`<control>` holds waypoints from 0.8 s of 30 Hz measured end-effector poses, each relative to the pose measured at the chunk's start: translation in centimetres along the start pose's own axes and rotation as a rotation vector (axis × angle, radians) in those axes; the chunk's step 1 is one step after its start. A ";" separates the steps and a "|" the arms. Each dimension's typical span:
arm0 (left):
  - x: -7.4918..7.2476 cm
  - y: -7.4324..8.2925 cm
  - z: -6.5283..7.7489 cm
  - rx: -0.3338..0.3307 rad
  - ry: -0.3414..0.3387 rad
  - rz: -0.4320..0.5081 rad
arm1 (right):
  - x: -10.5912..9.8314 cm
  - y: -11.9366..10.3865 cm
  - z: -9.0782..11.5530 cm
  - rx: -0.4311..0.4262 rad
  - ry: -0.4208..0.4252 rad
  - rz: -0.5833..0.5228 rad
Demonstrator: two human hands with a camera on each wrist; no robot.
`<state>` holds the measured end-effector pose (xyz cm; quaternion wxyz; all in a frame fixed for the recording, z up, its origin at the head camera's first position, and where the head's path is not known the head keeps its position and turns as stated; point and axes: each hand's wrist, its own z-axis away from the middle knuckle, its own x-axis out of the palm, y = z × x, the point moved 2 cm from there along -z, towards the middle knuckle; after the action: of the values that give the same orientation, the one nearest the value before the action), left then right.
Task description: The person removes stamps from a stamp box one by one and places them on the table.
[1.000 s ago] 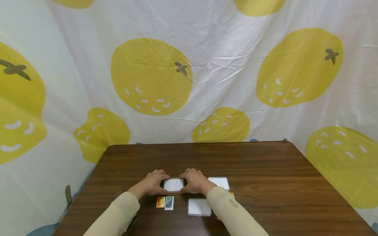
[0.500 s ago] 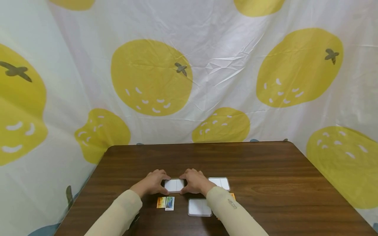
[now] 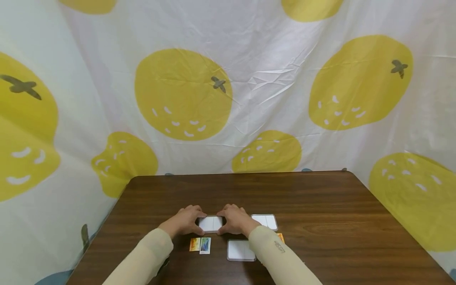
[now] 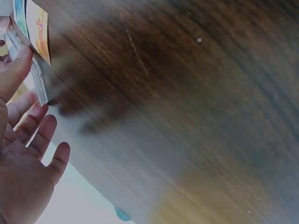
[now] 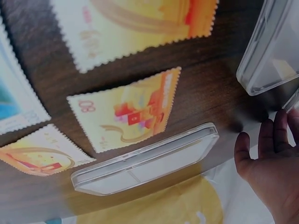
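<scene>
A flat clear plastic case (image 3: pixel 210 224) with a white insert lies between both hands. My left hand (image 3: pixel 183 221) pinches its left end with thumb and forefinger. At the other end, my right hand (image 3: pixel 233 219) grips the opposite edge the same way. The left wrist view shows the thumb on the near edge of the case (image 4: pixel 38 79), the other fingers spread beyond. Just in front of the left hand are an orange postage stamp (image 3: pixel 194 244) and a blue-green stamp (image 3: pixel 205 245). In the right wrist view, only a corner of the held case shows beside the fingertips.
A second case (image 3: pixel 241 250) lies nearer me, partly behind the right sleeve. Another case (image 3: pixel 265 221) sits right of the right hand. Several perforated stamps, one orange (image 5: pixel 133 114), lie under the right forearm. The brown table (image 3: pixel 320 221) meets a fruit-print curtain (image 3: pixel 263 99).
</scene>
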<state>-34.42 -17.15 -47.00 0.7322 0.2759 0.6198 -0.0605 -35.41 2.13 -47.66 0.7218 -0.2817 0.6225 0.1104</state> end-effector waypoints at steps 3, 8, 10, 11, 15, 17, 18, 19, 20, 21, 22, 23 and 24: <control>0.0 -0.1 -0.1 -0.005 -0.003 0.003 | 0.0 -0.1 0.0 -0.007 0.003 -0.011; 0.0 -0.2 -0.1 -0.010 -0.001 0.007 | 0.0 -0.2 0.0 -0.006 0.002 -0.003; 0.0 -0.2 0.0 -0.006 0.001 0.011 | 0.0 -0.2 0.0 -0.004 -0.003 0.008; 0.0 -0.2 0.1 -0.004 0.000 0.014 | 0.1 -0.2 0.1 -0.004 -0.005 0.015; 0.1 -0.3 0.3 0.015 0.003 0.014 | 0.0 -0.5 0.2 -0.004 -0.021 0.025; 0.1 -0.4 0.4 0.010 0.001 0.019 | -0.2 -0.6 0.3 0.007 -0.032 -0.001; 0.0 -0.5 0.5 0.003 0.001 0.030 | -0.3 -0.7 0.4 0.013 -0.039 -0.026; -0.1 -0.7 0.5 -0.005 0.005 0.044 | -0.5 -0.6 0.5 0.017 -0.040 -0.056; -0.3 -0.9 0.6 -0.016 0.011 0.058 | -0.7 -0.4 0.6 0.019 -0.033 -0.089; -0.5 -1.0 0.7 -0.028 0.022 0.072 | -1.0 -0.1 0.7 0.022 -0.024 -0.126; -0.8 -1.2 0.8 -0.039 0.037 0.081 | -1.3 0.3 0.8 0.023 -0.011 -0.162; -1.1 -1.4 0.9 -0.046 0.063 0.084 | -1.7 0.8 1.1 0.022 0.008 -0.189; -1.5 -1.7 1.0 -0.053 0.096 0.077 | -2.2 1.4 1.4 0.021 0.034 -0.203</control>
<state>-34.55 -19.41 -46.08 0.7103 0.2824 0.6447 -0.0025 -35.43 4.48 -45.84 0.7215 -0.3376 0.6040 0.0254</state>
